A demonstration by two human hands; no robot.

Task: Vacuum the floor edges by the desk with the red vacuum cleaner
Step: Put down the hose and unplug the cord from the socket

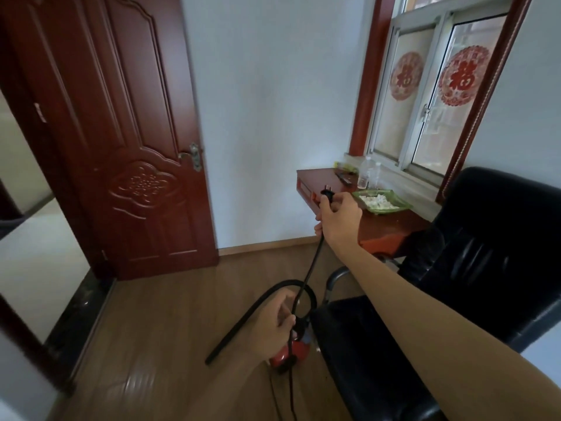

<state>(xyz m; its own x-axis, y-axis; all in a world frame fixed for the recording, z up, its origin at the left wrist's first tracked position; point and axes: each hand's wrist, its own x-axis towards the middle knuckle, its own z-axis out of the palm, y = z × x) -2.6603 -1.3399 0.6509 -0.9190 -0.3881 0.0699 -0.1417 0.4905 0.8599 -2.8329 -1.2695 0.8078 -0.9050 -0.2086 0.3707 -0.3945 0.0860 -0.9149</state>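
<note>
Plainly, your right hand [340,220] pinched the plug [328,195] near the desk [388,227] while your left hand [273,326] curled round the limp cord [313,262]. The red vacuum cleaner [296,350] sat on the floor beside the chair [485,268]; it looked light, best gripped by its hard body.

Red-brown panel door [121,132] open, L side. Black office chair [473,268] R fgnd. Window [425,95] w/ red paper-cuts. Green dish [381,211] beside 2 clear bottles [365,176].
</note>
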